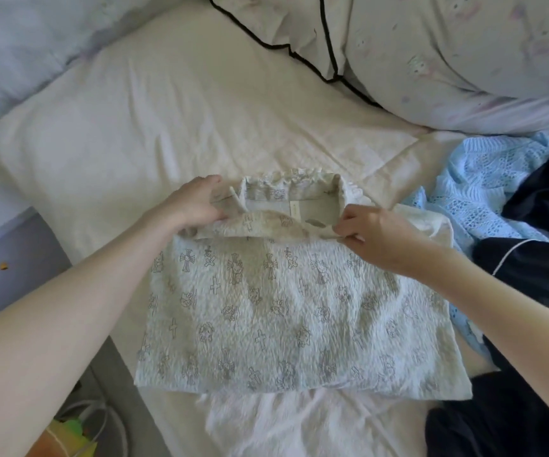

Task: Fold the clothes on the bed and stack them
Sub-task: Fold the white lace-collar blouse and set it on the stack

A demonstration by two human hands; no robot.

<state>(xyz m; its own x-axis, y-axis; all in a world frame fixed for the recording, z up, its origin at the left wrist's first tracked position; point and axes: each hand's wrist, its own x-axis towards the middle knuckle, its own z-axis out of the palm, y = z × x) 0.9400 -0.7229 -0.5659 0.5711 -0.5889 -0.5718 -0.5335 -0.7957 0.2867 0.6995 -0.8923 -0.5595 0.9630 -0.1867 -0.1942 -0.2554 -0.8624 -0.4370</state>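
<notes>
Cross-printed garment (283, 308), neck label (294, 209) unreadable

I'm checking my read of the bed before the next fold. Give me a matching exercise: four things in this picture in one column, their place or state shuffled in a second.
Things:
1. white crinkled garment printed with grey crosses
2. light blue open-knit garment
3. dark navy garment with white piping
4. black-trimmed pale pillow

Place or state:
A. at the head of the bed, top of the view
B. flat in the middle, collar held by left hand and right hand
C. crumpled at the right, beside the printed garment
D. heaped at the far right edge

Pairs: 1-B, 2-C, 3-D, 4-A
</notes>
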